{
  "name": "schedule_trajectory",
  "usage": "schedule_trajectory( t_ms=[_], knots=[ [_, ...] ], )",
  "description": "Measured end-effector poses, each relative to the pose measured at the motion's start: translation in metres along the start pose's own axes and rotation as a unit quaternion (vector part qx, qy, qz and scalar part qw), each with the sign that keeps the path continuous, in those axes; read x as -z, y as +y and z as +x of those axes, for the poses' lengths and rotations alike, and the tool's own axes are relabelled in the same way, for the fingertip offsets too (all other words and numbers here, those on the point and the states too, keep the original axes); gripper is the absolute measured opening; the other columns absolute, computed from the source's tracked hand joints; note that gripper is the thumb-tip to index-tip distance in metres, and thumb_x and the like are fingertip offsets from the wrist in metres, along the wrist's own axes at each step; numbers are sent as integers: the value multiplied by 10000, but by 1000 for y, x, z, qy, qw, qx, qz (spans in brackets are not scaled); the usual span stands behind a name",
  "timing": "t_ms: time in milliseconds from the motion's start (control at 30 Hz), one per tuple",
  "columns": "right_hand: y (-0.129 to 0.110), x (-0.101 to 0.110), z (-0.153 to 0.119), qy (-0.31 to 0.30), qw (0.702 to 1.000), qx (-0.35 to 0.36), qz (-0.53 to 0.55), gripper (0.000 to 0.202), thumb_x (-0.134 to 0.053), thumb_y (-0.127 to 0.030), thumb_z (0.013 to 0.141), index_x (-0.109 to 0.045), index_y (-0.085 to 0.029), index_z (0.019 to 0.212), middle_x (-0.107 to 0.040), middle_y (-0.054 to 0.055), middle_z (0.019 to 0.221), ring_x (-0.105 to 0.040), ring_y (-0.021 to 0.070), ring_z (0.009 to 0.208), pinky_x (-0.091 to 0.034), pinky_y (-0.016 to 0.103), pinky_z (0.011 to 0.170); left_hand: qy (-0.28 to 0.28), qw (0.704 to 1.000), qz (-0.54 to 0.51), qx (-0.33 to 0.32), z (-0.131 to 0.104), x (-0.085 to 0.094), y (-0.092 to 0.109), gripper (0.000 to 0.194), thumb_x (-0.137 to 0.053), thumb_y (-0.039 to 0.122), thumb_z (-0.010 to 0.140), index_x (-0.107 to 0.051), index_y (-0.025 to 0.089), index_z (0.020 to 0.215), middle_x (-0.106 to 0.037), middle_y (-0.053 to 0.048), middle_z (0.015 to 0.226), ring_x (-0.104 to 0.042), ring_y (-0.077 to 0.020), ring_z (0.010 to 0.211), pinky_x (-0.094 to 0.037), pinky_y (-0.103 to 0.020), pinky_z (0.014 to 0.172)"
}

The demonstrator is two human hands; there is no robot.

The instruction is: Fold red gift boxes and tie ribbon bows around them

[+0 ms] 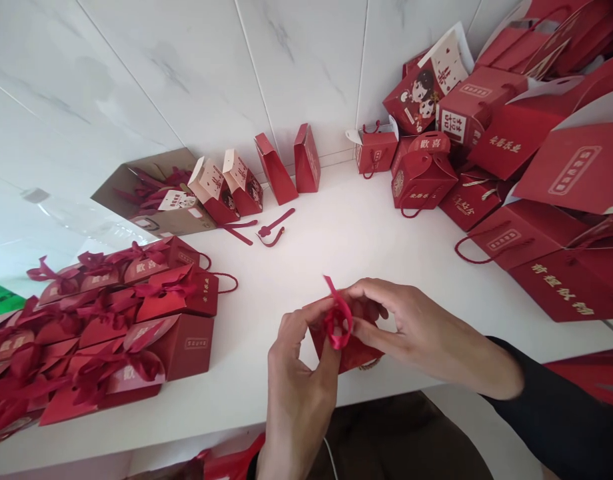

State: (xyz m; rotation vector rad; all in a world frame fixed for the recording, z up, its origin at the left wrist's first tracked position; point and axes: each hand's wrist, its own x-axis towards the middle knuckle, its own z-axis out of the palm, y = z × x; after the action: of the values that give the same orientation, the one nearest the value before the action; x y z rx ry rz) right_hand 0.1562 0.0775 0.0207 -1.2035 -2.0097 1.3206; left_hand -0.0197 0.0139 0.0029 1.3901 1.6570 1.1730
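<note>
A small red gift box point(354, 355) sits near the table's front edge, under both hands. A bright red ribbon point(340, 313) is looped at its top, with one end sticking up. My left hand point(306, 363) pinches the ribbon loop from the left between thumb and fingers. From the right, my right hand point(399, 317) closes its fingertips on the same ribbon. Part of the box and the ribbon's crossing are hidden behind my fingers. Loose dark red ribbon pieces point(274, 223) lie farther back on the white table.
Rows of bow-tied red boxes point(186, 343) stand at left. Behind them is a cardboard box point(184, 223) of ribbons. Several narrow red boxes point(306, 160) line the tiled wall point(306, 60). Red boxes point(531, 260) are piled high at right. White tabletop point(331, 233) shows in the middle.
</note>
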Motion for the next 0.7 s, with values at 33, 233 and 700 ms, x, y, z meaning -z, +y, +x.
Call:
schedule_trajectory(
  t_ms=[33,233,700],
  knots=[
    [-1,-1,0,1,1000,7,1,105,-598,-349,993,-678,-285,1013,-696,-10,931,-595,166,773,-423,300,610,4,1000,-3,-4,0,0,2,288,-714,221,866,-777,327,1126,-763,-32,1027,-626,-203,893,-519,-298,770],
    [4,-1,-1,44,998,-37,-16,126,-546,-294,987,-618,-261,889,-613,-24,803,-511,145,658,-380,294,542,79,997,15,15,0,2,-4,139,-683,272,890,-778,280,992,-724,-16,895,-579,-178,787,-462,-284,716],
    [5,-7,-6,63,989,-88,101,211,-573,-402,1014,-598,-256,864,-533,-59,715,-450,121,621,-366,261,542,150,948,-225,169,-2,1,-4,227,-608,287,929,-644,205,720,-565,7,745,-479,-133,725,-409,-227,655]
  ],
)
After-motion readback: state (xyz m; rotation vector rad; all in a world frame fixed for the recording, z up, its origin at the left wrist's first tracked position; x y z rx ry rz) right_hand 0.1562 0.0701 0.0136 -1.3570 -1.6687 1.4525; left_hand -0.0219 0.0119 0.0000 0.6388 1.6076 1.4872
